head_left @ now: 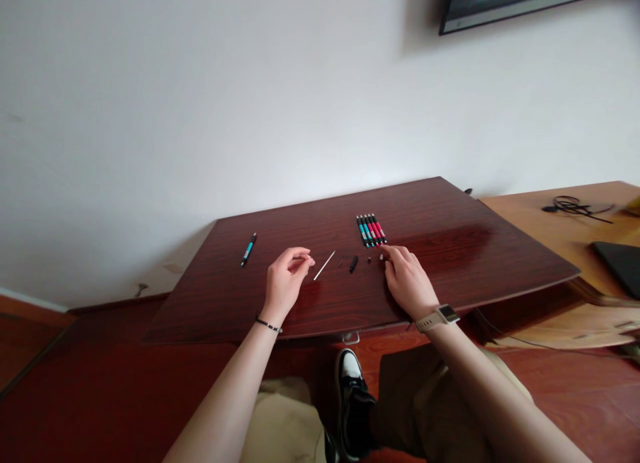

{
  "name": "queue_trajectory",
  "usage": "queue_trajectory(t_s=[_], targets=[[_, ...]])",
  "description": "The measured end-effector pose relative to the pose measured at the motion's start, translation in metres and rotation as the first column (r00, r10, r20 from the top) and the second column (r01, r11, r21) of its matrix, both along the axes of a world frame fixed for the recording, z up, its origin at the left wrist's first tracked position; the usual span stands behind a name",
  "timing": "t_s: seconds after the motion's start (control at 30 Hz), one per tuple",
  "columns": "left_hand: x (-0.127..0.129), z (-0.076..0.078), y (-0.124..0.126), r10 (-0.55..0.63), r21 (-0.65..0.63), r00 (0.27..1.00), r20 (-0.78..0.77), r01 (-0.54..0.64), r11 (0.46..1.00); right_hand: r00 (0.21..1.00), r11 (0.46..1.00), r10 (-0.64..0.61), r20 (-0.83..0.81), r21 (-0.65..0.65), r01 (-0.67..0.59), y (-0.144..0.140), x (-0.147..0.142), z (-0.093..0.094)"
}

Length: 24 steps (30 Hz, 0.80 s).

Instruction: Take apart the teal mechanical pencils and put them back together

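Observation:
My left hand (285,279) hovers over the left-middle of the dark table, thumb and fingertips drawn together. Whatever lies between them is too small to make out. Just right of it lies a thin white pen refill (325,265). Further right are a tiny dark spring-like piece (341,264), a black pen grip (353,263) and a small dark piece (369,259). My right hand (411,283) rests on the table with its fingers extended, beside a small silvery pen tip (381,257). Behind that, several blue and red pens (371,230) lie in a row.
A single blue pen (249,250) lies apart on the left of the dark wooden table (300,219). To the right, a lighter desk (525,213) carries a black cable (573,206) and a dark flat device (617,263). A screen (520,3) hangs on the white wall.

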<state>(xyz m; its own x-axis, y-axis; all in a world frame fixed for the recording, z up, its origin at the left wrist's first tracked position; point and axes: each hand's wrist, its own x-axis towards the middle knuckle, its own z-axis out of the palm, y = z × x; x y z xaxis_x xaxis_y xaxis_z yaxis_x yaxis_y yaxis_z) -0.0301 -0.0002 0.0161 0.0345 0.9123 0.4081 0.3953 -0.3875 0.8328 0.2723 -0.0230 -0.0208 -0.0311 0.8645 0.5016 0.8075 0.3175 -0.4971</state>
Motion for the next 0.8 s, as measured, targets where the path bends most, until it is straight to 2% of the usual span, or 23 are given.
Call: queue_trajectory(t_s=[0.1,0.23,0.43,0.63,0.8], targets=[[0.008,0.001,-0.002,-0.046,-0.077,0.99,0.136,0.057,0.995,1.0,1.0,0.006,0.025,-0.018,-0.005,0.003,0.003,-0.004],[0.016,0.007,-0.004,-0.051,-0.11,0.973,0.224,0.077,0.991,1.0,1.0,0.006,0.029,-0.014,-0.005,0.004,0.005,-0.007],[0.021,0.013,-0.009,-0.054,-0.11,0.962,0.269,0.086,0.99,1.0,1.0,0.015,0.008,-0.02,-0.015,0.003,0.005,-0.005],[0.028,0.02,-0.017,-0.104,-0.146,0.929,0.355,0.165,0.975,1.0,0.999,0.02,-0.012,-0.05,-0.021,0.002,0.005,-0.001],[0.03,0.021,-0.019,-0.109,-0.146,0.931,0.348,0.169,0.975,0.999,0.997,0.03,-0.025,-0.068,-0.031,0.001,0.006,0.0]])
